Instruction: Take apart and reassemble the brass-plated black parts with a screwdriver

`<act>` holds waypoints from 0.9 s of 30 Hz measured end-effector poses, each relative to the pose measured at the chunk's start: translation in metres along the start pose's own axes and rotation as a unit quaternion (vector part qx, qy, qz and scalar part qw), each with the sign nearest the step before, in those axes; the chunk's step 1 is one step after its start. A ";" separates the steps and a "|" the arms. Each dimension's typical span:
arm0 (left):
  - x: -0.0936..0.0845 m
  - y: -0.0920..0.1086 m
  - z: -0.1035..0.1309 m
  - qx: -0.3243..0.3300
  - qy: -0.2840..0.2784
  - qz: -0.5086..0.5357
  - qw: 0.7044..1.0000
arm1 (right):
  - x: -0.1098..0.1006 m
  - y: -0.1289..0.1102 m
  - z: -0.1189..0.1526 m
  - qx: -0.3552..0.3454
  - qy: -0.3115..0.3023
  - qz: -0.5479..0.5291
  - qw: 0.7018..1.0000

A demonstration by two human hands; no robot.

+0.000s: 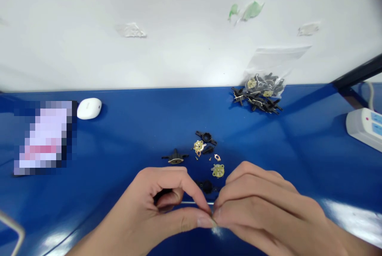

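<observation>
The left hand and right hand pinch a small piece, mostly hidden, between meeting fingertips; whether either grips the thin rod I can't tell. A slip could lose it among the tiny screws beyond.

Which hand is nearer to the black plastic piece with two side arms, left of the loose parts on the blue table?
Left. The left hand lies just below the black plastic piece in the picture; the right hand is farther away, below and to its right.
</observation>
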State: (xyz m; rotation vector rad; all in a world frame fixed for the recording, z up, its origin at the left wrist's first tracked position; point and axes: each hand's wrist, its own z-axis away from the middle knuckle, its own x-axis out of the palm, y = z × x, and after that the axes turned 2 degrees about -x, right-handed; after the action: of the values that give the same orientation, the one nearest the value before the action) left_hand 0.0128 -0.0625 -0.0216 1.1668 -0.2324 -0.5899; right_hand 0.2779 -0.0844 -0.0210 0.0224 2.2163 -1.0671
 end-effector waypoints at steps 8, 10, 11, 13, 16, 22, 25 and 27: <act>-0.017 -0.010 0.009 0.360 0.159 -0.414 0.821 | -0.001 0.002 -0.005 0.126 0.127 -0.060 0.982; -0.021 -0.014 0.010 0.355 0.132 -0.457 0.805 | 0.001 0.001 -0.004 0.172 0.154 -0.103 0.967; -0.022 -0.016 0.009 0.350 0.117 -0.473 0.800 | 0.002 0.001 -0.003 0.190 0.156 -0.126 0.961; -0.023 -0.017 0.008 0.347 0.095 -0.497 0.790 | 0.003 0.000 -0.003 0.206 0.157 -0.162 0.952; -0.022 -0.016 0.002 0.393 0.101 -0.504 0.763 | 0.004 -0.001 -0.004 0.220 0.159 -0.194 0.943; -0.020 -0.012 -0.001 0.442 0.109 -0.512 0.729 | 0.004 0.001 -0.005 0.229 0.161 -0.223 0.934; -0.022 -0.014 0.004 0.422 0.092 -0.529 0.731 | 0.005 0.002 -0.003 0.229 0.157 -0.223 0.935; -0.023 -0.016 0.006 0.414 0.081 -0.536 0.732 | 0.005 0.002 -0.002 0.227 0.154 -0.222 0.936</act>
State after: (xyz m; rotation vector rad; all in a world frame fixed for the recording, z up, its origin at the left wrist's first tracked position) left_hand -0.0143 -0.0587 -0.0304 2.2245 0.4489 -1.4803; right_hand 0.2740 -0.0827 -0.0245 -0.1230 2.2453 -1.9284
